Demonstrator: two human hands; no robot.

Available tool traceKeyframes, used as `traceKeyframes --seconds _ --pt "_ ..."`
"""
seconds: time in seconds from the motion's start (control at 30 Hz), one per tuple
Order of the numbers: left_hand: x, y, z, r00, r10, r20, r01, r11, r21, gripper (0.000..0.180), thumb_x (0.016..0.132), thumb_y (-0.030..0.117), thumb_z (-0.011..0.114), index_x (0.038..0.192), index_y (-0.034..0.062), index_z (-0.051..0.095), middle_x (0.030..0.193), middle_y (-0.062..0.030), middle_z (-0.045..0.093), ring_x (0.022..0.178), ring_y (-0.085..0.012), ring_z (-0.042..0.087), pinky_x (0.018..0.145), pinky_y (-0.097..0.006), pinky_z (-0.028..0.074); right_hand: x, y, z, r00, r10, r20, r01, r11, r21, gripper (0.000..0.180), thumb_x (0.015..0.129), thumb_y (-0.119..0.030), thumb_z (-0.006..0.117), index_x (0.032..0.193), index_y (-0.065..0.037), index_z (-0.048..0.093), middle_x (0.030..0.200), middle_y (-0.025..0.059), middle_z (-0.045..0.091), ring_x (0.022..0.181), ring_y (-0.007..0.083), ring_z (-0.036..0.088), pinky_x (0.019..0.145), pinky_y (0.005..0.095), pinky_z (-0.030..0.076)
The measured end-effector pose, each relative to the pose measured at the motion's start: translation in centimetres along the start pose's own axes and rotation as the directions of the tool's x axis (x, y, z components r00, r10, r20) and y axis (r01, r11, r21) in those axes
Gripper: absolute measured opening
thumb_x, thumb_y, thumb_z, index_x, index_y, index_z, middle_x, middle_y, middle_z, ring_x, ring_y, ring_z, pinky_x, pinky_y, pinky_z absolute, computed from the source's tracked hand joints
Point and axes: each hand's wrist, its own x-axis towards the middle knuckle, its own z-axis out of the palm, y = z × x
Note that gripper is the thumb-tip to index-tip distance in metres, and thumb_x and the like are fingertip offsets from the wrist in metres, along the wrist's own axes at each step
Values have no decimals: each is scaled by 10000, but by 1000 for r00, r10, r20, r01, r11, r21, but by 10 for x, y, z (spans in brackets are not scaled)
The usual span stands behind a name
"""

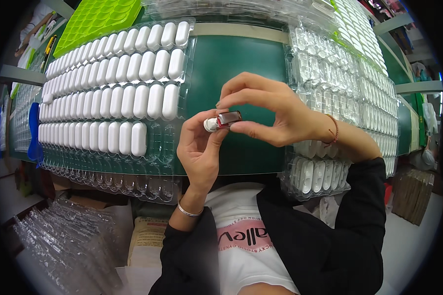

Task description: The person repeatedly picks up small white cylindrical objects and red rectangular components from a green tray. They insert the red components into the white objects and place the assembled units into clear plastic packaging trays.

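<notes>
Both my hands meet over the green tabletop (236, 64), around a small white piece with a red-edged dark block (229, 118) at its right end. My left hand (200, 150) is closed, its thumb and fingers gripping the white, rounded end. From the right, my right hand (275, 110) curls over the piece, with its thumb at the block and its index fingertip just above. To the left lie rows of smooth white oblong cases (115, 102) in a clear blister tray (160, 142). What the piece is cannot be made out.
On the right are clear trays (320, 64) with white shells (317, 177) in the near pockets. A bright green tray (101, 19) stands at the far left, a blue object (35, 132) at the left edge. Stacked clear trays (69, 246) sit below the table at lower left.
</notes>
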Motion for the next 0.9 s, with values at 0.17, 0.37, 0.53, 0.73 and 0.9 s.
traceKeyframes --seconds 0.17,0.37,0.53,0.73,0.9 --pt "-5 -7 -2 998 58 11 -59 986 155 303 853 -108 644 1132 -28 560 1154 -136 603 1063 -202 613 947 -320 504 -7 -1 7 999 34 -16 -35 999 -40 289 770 -102 761 1038 -63 659 1007 81 604 908 258 612 774 337 508" --pt "-6 -8 -2 999 30 45 -36 988 151 298 830 -128 651 1096 -38 552 1083 -129 598 993 -187 623 883 -294 540 -8 0 9 1000 -15 -22 13 997 -75 291 723 27 731 996 -46 660 932 94 603 803 247 590 676 326 486" --pt "-10 -6 3 998 49 35 -53 991 124 277 829 -134 644 1068 -43 538 1040 -131 592 956 -176 625 837 -280 555 -7 -3 16 997 -54 -63 43 987 -154 282 672 74 706 924 -26 631 864 100 563 748 260 555 628 335 459" --pt "-11 -6 5 999 41 29 -44 993 107 274 832 -130 645 1067 -46 529 1050 -133 594 962 -170 627 824 -271 553 -11 -2 23 990 -80 -116 58 982 -182 237 663 50 679 853 -7 548 824 113 494 724 282 490 603 361 423" --pt "-10 -9 6 998 66 9 -67 991 117 272 839 -106 661 1064 -44 523 1049 -130 595 947 -167 632 828 -270 549 -11 -3 26 983 -93 -156 57 973 -223 227 665 45 666 829 -11 520 819 118 470 707 294 468 600 379 415"
